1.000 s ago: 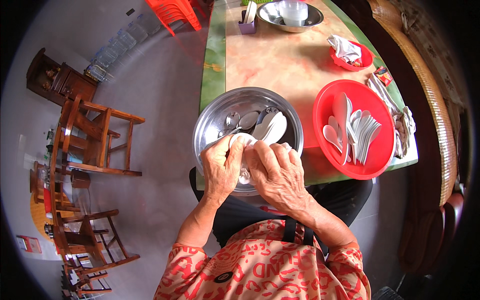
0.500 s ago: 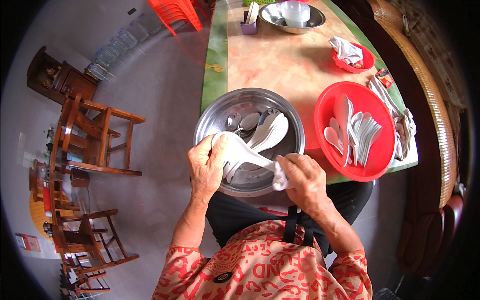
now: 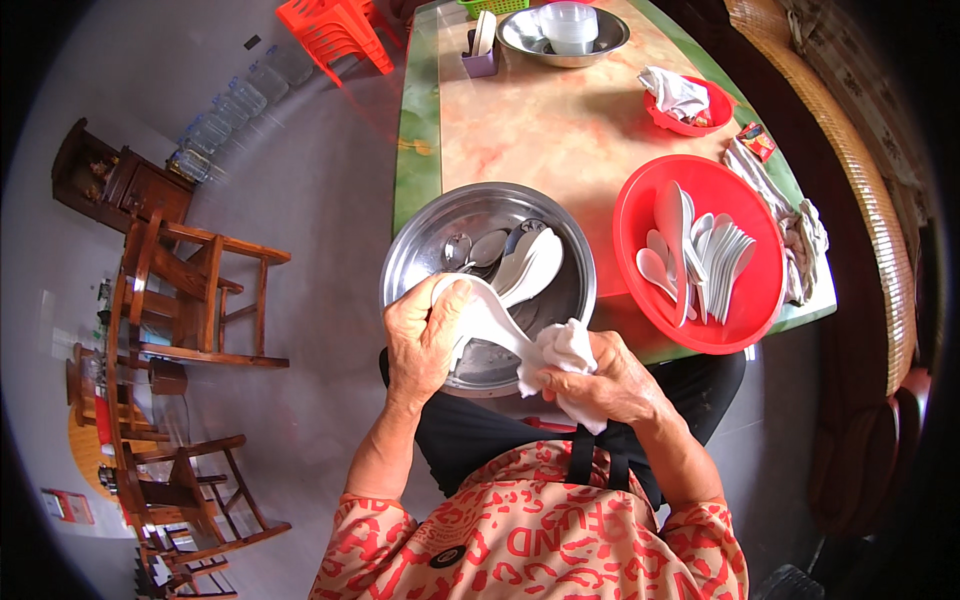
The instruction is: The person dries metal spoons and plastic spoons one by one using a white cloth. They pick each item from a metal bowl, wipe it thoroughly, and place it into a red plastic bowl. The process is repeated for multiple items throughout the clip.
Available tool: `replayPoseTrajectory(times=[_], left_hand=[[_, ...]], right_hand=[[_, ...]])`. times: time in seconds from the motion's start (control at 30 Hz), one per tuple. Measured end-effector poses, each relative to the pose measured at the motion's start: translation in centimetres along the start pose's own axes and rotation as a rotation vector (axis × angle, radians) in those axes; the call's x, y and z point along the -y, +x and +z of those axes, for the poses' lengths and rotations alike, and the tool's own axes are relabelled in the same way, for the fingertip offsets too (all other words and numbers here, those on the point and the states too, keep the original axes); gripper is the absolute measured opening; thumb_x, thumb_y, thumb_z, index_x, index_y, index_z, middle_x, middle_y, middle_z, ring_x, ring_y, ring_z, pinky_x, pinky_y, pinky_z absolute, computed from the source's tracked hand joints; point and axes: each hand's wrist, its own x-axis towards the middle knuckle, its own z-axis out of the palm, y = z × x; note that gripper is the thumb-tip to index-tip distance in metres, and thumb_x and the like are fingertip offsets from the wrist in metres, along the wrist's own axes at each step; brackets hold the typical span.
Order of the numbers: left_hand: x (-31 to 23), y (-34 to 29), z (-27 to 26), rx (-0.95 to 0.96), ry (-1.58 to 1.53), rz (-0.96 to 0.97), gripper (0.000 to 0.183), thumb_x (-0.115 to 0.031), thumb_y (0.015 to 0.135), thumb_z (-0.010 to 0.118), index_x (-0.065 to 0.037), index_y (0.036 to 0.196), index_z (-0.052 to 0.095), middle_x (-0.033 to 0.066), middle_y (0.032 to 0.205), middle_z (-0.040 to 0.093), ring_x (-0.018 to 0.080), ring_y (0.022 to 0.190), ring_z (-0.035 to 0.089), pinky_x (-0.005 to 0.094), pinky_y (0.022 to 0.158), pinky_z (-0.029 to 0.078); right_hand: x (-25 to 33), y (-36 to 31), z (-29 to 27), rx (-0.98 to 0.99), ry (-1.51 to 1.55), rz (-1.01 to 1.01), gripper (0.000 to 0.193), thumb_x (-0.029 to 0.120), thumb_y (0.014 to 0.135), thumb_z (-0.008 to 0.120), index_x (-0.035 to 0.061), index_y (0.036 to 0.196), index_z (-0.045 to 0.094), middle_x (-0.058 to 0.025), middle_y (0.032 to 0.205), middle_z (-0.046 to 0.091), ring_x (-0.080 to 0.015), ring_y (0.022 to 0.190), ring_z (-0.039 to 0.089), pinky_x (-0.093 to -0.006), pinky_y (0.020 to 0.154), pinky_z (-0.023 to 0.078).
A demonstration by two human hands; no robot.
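My left hand grips the bowl end of a large white serving spoon, held over the near side of a steel basin. A white cloth is bunched in my right hand and wraps the end of the spoon's handle. Inside the basin lie several white soup spoons stacked together, with metal spoons beside them. To the right stands a red plastic basin. Rows of white spoons and one longer white spoon rest in it.
At the table's far end are a steel bowl with clear plastic containers and a purple holder. A small red basket and a crumpled cloth line the right edge. Wooden chairs stand at left.
My right hand has turned and drawn slightly down, and more of the white cloth now shows around the handle. The view has shifted a little; my left hand keeps its hold on the spoon.
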Motion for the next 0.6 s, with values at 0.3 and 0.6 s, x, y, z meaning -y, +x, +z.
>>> replayPoseTrajectory(times=[0.3, 0.6], left_hand=[[-0.4, 0.1, 0.4, 0.051, 0.056, 0.075, 0.018, -0.015, 0.088, 0.063, 0.003, 0.087, 0.064, -0.0001, 0.069, 0.06, 0.0043, 0.064, 0.051, 0.02, 0.058, 0.041], [-1.8, -1.1, 4.4, 0.333, -0.414, -0.093, 0.033, -0.019, 0.082, 0.07, 0.001, 0.105, 0.058, 0.0017, 0.085, 0.061, 0.0046, 0.069, 0.052, 0.0198, 0.059, 0.042]], right_hand=[[-0.5, -1.1, 1.1, -0.114, 0.191, 0.041, 0.02, 0.024, 0.085, 0.065, 0.0035, 0.089, 0.065, 0.0002, 0.072, 0.061, -0.0063, 0.062, 0.054, -0.0233, 0.056, 0.045], [-1.6, -2.2, 1.4, -0.284, 0.535, -0.041, 0.017, 0.02, 0.087, 0.064, 0.004, 0.082, 0.066, -0.0013, 0.064, 0.061, -0.0069, 0.057, 0.057, -0.0221, 0.053, 0.045]])
